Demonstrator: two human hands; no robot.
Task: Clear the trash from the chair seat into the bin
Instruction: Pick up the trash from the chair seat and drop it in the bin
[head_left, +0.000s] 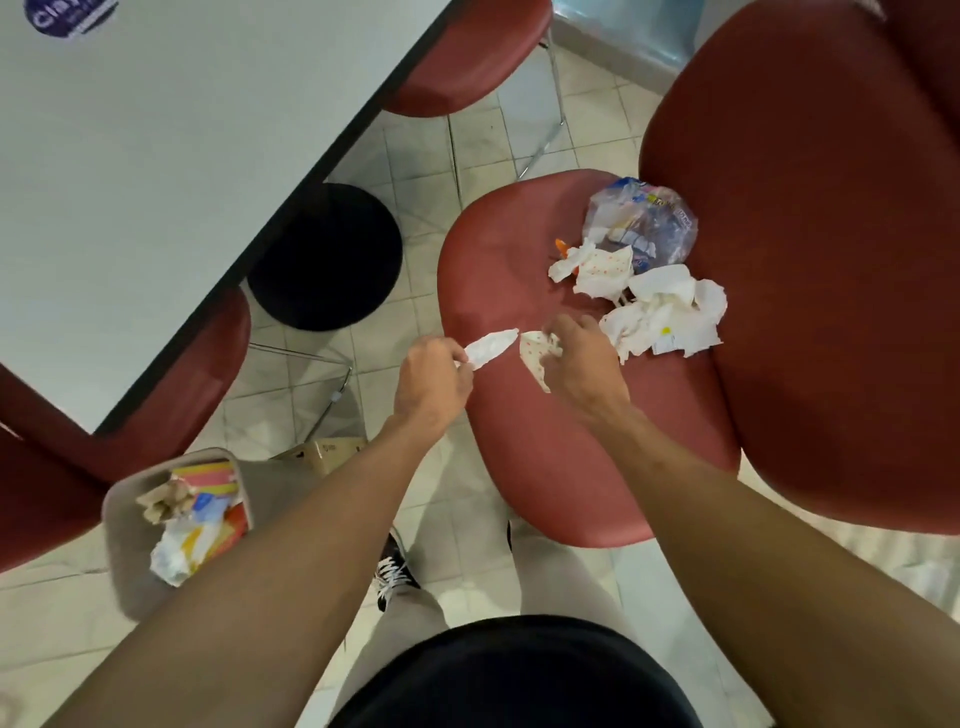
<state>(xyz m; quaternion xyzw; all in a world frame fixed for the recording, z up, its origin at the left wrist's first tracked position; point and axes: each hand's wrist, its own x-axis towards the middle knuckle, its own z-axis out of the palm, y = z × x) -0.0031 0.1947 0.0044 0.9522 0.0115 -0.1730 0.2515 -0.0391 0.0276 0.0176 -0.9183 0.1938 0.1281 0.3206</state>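
The red chair seat (519, 270) carries a heap of trash at its far right: a clear plastic bag (644, 221), a dotted paper wrapper (602, 270) and crumpled white napkins (670, 317). My left hand (431, 384) pinches a thin white paper strip (491, 348) over the seat's front left. Beside it, my right hand (587, 364) is shut on a dotted paper scrap (537, 353), close to the napkins. A grey bin (119, 551) stands on the floor at lower left, holding wrappers and paper.
A white table (156, 156) fills the upper left, with its black round base (324, 257) on the tiled floor. Other red chairs stand at the left (67, 467), top (467, 57) and right (831, 260). My legs and a shoe (395, 571) are below.
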